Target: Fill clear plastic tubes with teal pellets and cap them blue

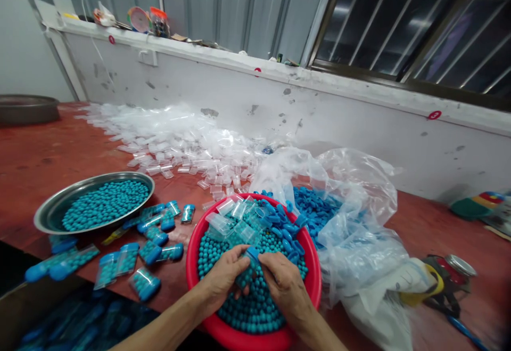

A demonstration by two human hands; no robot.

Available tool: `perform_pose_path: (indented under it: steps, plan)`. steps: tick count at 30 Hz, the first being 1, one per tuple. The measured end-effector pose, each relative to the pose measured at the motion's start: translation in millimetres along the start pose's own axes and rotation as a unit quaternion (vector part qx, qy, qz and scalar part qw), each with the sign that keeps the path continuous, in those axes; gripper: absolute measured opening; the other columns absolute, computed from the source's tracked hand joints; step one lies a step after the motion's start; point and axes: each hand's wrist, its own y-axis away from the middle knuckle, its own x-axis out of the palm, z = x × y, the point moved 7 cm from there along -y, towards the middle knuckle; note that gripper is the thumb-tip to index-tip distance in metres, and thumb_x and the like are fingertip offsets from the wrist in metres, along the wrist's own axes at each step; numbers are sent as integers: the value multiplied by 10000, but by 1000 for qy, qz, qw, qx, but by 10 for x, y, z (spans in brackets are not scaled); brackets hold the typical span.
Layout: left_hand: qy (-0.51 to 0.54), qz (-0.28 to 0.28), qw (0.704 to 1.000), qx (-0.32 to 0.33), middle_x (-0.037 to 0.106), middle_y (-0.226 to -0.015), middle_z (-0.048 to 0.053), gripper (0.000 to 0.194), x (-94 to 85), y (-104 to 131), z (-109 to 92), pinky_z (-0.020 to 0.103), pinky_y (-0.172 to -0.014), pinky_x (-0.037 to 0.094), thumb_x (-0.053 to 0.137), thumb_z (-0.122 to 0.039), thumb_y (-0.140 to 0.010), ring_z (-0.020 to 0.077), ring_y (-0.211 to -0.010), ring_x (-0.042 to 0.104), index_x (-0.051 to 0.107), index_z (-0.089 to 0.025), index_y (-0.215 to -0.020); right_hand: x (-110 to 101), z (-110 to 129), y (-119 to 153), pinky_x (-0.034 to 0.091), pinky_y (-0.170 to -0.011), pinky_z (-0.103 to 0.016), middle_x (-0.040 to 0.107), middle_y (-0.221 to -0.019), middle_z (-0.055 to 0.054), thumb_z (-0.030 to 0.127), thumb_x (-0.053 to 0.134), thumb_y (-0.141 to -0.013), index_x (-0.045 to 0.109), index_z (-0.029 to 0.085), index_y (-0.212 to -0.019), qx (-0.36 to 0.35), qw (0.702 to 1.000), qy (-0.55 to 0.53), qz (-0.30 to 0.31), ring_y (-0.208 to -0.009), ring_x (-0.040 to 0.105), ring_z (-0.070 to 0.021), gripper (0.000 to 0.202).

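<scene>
My left hand (222,279) is closed round a small clear container (248,275) of blue beads, above the red basin (193,255). On top of the container sits a blue cap (252,253), with the thumb and fingers of my right hand (286,283) pressed against its right side. Whether the cap is fully seated I cannot tell. Under both hands the basin holds many blue beads (255,316). Clear empty containers (223,223) and loose blue caps (288,234) lie on top of the beads, toward the back.
Filled, capped containers (128,258) lie left of the basin, by a metal bowl (43,215) of beads. Clear containers (187,138) are heaped behind. A plastic bag (355,218) of blue caps stands at right. Below the table's left edge, a box (24,300) holds more filled containers.
</scene>
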Motion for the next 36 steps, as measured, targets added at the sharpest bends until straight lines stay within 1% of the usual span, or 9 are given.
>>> perform_pose_path:
  steps: [6,10,14,17,20,25,28,32,36]
  plan:
    - [-24,-21,999,-6,502,-531,-72,475,-15,28,-9,134,-278,194,588,-464,-663,36,-311,412,436,-175,-1007,12,159,12,444,-671,-310,626,-809,-66,95,306,-857,594,189,-867,-75,994,58,50,-722,540,-181,303]
    - [-47,-35,998,11,381,-427,-119,384,-20,46,-40,132,-284,204,600,-435,-661,18,-277,302,449,-190,-916,37,148,52,446,-730,-320,632,-859,-72,87,323,-847,590,192,-895,-88,996,-13,32,-809,557,-183,291]
    - [-67,-27,997,25,421,-448,-104,357,-13,50,-59,131,-275,204,550,-416,-705,39,-285,372,423,-199,-958,25,-178,43,481,-722,-306,627,-898,-41,183,484,-792,545,209,-1020,79,975,-205,-27,-799,590,-170,237]
    - [-100,-10,994,43,443,-464,-91,359,3,42,-71,128,-279,232,517,-420,-727,61,-315,430,409,-202,-990,94,-459,64,499,-490,-275,599,-748,-11,259,585,-691,526,180,-990,248,908,-337,-39,-607,578,-165,315]
    - [-127,-3,991,49,455,-495,-85,329,15,30,-44,134,-292,264,497,-419,-743,59,-321,426,419,-203,-978,135,-505,53,483,-418,-268,567,-659,9,273,582,-673,536,167,-963,299,868,-396,-20,-569,570,-173,312]
    - [-126,-34,990,55,441,-554,-86,268,-21,4,-4,156,-338,290,521,-374,-732,36,-342,342,443,-199,-919,146,-212,-1,461,-808,-400,614,-1022,-66,291,497,-778,507,190,-1160,189,941,-273,70,-936,571,-236,396]
    - [-124,-52,986,97,518,-641,-49,306,-49,-1,-76,199,-504,390,550,-308,-716,87,-511,474,474,-178,-982,258,-56,17,319,-971,-418,423,-1298,-119,330,638,-669,326,157,-1306,160,960,-181,139,-1194,374,-274,730]
    - [-150,-32,976,156,593,-889,16,255,-20,9,-190,263,-832,369,548,-254,-715,178,-899,508,537,-165,-954,367,20,8,382,-915,-414,389,-1294,-190,356,683,-585,234,102,-1331,181,967,-87,154,-1153,418,-309,907]
    - [-177,-42,971,152,584,-797,-2,150,-26,20,-195,249,-751,382,522,-264,-734,164,-809,498,556,-166,-843,381,130,-37,452,-801,-431,489,-1144,-222,328,611,-626,325,55,-1259,149,983,16,109,-982,544,-326,747]
